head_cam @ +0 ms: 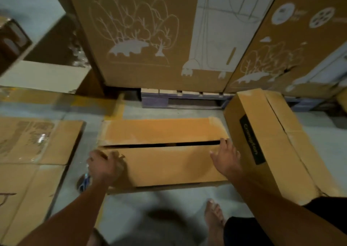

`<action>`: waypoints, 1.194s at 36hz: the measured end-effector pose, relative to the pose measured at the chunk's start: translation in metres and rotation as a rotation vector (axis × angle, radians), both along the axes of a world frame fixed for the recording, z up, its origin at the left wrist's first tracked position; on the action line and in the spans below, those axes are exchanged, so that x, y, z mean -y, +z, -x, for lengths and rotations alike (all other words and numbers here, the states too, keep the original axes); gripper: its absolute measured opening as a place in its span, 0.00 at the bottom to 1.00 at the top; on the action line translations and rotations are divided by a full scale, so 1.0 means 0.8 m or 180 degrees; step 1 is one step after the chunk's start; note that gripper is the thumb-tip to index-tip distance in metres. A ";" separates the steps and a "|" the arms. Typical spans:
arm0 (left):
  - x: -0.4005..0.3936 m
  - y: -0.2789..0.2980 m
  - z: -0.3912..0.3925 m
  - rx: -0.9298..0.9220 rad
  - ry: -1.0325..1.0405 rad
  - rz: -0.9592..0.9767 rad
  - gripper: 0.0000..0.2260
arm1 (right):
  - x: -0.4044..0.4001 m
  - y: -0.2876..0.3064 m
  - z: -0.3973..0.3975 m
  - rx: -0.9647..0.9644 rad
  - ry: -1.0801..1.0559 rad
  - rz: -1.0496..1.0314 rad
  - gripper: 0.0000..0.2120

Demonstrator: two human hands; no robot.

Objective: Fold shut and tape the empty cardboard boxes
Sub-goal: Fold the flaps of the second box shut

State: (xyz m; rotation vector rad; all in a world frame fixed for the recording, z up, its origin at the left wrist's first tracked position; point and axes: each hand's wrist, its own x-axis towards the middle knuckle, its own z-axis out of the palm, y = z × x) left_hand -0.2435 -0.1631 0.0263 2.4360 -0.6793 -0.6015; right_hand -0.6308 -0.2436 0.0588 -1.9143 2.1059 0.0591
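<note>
Grey concrete floor [187, 112] is carrying everything around you, with worn yellow line paint [116, 105] crossing it at the left. Tall printed cartons [142, 33] are standing on a pallet [180, 95] along the far side, filling the background. Flattened cardboard [33, 152] is lying on the floor at your left. A closed box [266, 138] is resting just beside your work on the right. The cardboard box [163, 152] you are closing is sitting on the floor directly ahead of you, its two top flaps folded down with a dark gap between them. Your right hand [225, 155] is pressing the near flap, fingers extended at the gap. Your left hand [103, 165] is curling over the box's left end, gripping its edge. Your bare foot [214, 215] is standing below.
</note>
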 end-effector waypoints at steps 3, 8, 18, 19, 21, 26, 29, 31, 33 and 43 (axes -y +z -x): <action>0.036 0.000 0.008 -0.0060 0.0714 0.0296 0.29 | 0.014 -0.015 0.015 0.0649 -0.0487 -0.0155 0.36; 0.064 -0.013 0.017 0.0176 0.0935 -0.0187 0.27 | 0.036 -0.031 0.012 0.0876 -0.0744 -0.0186 0.37; 0.077 -0.028 0.030 0.0499 0.1049 -0.0600 0.24 | 0.069 -0.047 0.021 0.0950 -0.1606 -0.0642 0.32; 0.080 -0.025 0.029 0.0445 0.1002 -0.0616 0.24 | 0.067 -0.043 0.021 0.0982 -0.1649 -0.0643 0.32; 0.082 -0.019 0.013 0.0179 0.0603 -0.0802 0.25 | 0.061 -0.036 0.024 0.0969 -0.1828 -0.0596 0.31; 0.078 0.003 -0.006 0.0032 -0.0168 -0.0881 0.23 | 0.038 -0.006 0.043 0.1184 -0.2423 -0.0497 0.29; 0.083 0.029 -0.009 -0.0020 -0.0359 -0.0768 0.24 | 0.024 0.040 0.058 0.1166 -0.2480 -0.0298 0.29; 0.091 0.069 0.001 -0.0086 -0.0565 -0.0673 0.22 | 0.009 0.089 0.075 0.1190 -0.2387 -0.0114 0.28; 0.099 0.132 0.036 -0.0156 -0.0750 -0.0485 0.20 | -0.003 0.139 0.101 0.1289 -0.2322 0.0032 0.27; 0.165 0.326 0.228 -0.0385 -0.1759 0.0517 0.22 | -0.070 0.263 0.263 0.1686 -0.2926 0.0937 0.27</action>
